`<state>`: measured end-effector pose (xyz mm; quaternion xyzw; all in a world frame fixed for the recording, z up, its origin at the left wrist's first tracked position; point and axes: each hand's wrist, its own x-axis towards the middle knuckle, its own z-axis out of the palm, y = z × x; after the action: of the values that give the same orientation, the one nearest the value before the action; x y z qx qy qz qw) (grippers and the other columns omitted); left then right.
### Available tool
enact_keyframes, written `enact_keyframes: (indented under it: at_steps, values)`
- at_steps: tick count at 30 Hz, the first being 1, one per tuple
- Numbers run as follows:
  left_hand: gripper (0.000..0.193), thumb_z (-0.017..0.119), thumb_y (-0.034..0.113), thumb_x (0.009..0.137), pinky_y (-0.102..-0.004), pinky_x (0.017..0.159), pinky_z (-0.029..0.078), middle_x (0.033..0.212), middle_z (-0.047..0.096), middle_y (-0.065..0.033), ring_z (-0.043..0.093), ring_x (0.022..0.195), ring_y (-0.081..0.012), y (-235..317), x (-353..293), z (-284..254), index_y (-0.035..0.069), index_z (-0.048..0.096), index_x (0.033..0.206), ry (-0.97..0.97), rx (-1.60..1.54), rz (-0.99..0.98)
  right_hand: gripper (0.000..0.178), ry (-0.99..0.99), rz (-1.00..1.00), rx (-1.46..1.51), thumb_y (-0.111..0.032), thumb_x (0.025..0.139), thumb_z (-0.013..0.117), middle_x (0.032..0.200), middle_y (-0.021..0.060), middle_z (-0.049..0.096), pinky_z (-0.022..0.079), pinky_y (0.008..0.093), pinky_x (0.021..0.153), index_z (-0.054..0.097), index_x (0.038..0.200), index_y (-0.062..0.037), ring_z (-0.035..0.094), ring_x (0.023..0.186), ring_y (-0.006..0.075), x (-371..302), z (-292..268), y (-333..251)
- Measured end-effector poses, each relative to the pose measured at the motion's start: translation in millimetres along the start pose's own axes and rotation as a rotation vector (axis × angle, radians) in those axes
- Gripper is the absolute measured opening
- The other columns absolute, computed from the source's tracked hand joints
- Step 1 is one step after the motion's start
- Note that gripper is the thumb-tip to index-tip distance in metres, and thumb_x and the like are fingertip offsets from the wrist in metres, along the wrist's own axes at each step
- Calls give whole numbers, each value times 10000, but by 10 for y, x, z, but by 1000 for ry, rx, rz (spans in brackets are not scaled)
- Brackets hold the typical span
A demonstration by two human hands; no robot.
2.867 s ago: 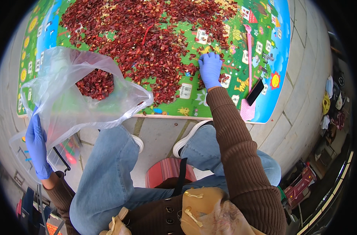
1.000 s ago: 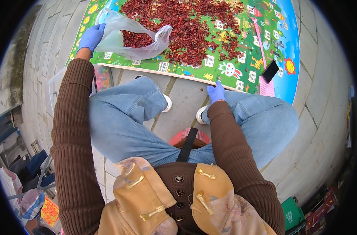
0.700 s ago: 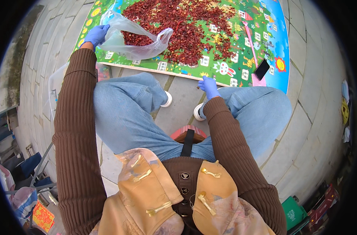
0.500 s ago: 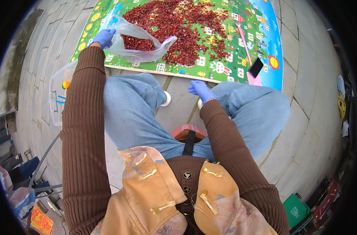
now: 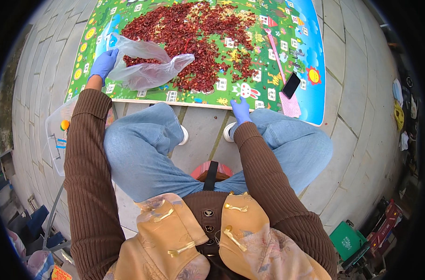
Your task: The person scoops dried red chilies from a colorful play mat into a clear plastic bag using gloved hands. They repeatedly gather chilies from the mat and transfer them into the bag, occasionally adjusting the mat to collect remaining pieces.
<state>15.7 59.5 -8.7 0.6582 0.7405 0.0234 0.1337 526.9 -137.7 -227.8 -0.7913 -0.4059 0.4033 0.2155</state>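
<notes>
My left hand [image 5: 103, 64], in a purple-blue glove, is closed on the left side of a thin, translucent plastic bag [image 5: 151, 83]. The bag gapes at the near left of a colourful picture mat [image 5: 310, 106], among crushed dried red chilies [image 5: 189, 30]. Inside the bag's loop, red pieces show; whether they lie in the bag or on the mat is unclear. My right hand [image 5: 241, 111], gloved alike, touches the mat's near edge, its visible fingertips apart. No object shows in it, though its underside is hidden.
A pink fly swatter [image 5: 275, 55] lies at the mat's right, a black phone [image 5: 291, 85] on it. A clear plastic bin [image 5: 53, 135] stands left of my knee. Under me is a red-striped stool [image 5: 224, 169]. A green container [image 5: 347, 239] is at lower right.
My right hand has moved forward to the mat's edge, and its fingers have extended. My left hand still holds the bag. The whole view has shifted, with the mat now lower and further left.
</notes>
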Motion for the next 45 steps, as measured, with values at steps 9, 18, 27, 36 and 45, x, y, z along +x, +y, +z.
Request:
enact_keyframes:
  at_steps: [9,18,27,36,45]
  values:
    - [494,500,467,1031,-365,964,494,1214,687,-201,669,1124,-336,125,166,-1,87,647,1310,85,-268,-25,779,116,-10,-263,-308,804,752,1398,311,413,400,523,1068,437,1497,-140,416,1275,472,1066,-335,-13]
    - [378,526,238,1064,-246,947,460,1261,687,-25,600,1065,-89,286,-106,193,20,609,1362,81,-601,-49,645,-67,-204,-589,-315,899,668,1566,138,361,374,526,1120,445,1500,-251,331,1414,421,2121,-523,-491]
    - [399,485,199,1077,-296,1106,370,1384,613,-83,530,1266,-145,267,-593,489,-1,547,1416,4,-670,-220,617,43,-373,-718,-421,879,695,1554,123,370,311,580,1121,504,1448,-277,295,1431,416,2074,-30,-561]
    - [409,460,210,1088,-269,1065,387,1382,609,-70,535,1228,-120,333,-597,530,-9,531,1426,-11,-711,-271,582,266,-349,-460,-338,793,788,1448,136,434,300,543,1099,592,1320,-189,352,1373,374,925,394,-67]
    - [395,475,232,1088,-152,628,304,1199,641,84,382,738,6,383,-642,488,35,553,1423,24,-653,-284,1038,405,-259,-398,-526,761,807,1561,279,210,229,571,1162,294,1570,-129,220,1437,453,1400,184,182]
